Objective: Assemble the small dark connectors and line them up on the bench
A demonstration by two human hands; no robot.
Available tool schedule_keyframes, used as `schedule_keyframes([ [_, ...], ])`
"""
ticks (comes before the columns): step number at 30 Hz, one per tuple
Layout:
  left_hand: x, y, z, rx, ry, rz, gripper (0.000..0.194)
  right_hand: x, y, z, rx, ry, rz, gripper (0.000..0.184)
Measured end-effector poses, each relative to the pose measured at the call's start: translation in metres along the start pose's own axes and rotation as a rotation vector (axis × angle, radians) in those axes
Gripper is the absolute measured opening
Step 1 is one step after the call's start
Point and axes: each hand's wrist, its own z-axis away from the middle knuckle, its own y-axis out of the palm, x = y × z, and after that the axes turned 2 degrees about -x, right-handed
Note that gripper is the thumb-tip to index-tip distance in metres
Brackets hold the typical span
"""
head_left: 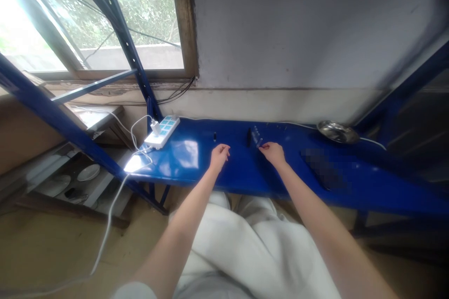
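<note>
A long, glossy blue table [224,175] bears a white rectangular power strip [162,131]. The person's right hand [273,153] has fingertips at the near end of a row of small clear pieces [257,135], beside a small black upright object [249,137]; the left hand [219,156] is curled. Neither grip can be told.

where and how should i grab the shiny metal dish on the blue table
Probably by the near rim of the metal dish, reaching in from the table's front edge: it looks round and shallow, and the wall stands behind it.
</note>
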Motion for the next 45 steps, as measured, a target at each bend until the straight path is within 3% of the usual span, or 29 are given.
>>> schedule_keyframes([
  [7,0.001,0.000,0.000,0.000,0.003,0.015,0.017,0.004,0.001,0.001,0.031,0.036,0.006,0.035],
  [13,0.003,0.000,-0.001,-0.001,-0.006,0.011,0.017,0.006,0.003,-0.003,0.029,0.118,0.082,0.034],
  [19,0.002,0.000,-0.001,0.000,-0.014,0.016,0.017,0.001,0.003,-0.015,-0.107,-0.117,0.278,0.036],
  [26,0.004,0.000,-0.003,0.001,-0.016,0.027,0.016,-0.006,0.000,-0.027,0.066,-0.172,0.363,0.019],
  [32,0.002,0.000,-0.001,0.009,-0.015,0.009,0.016,-0.008,-0.009,-0.029,0.177,-0.228,0.278,0.014],
  [38,-0.002,-0.001,0.001,0.012,-0.010,-0.003,0.017,0.002,-0.016,-0.031,0.211,-0.248,0.102,0.012],
  [45,0.002,0.000,-0.001,0.009,-0.011,-0.009,0.017,0.006,-0.006,-0.029,0.232,-0.192,0.037,0.016],
])
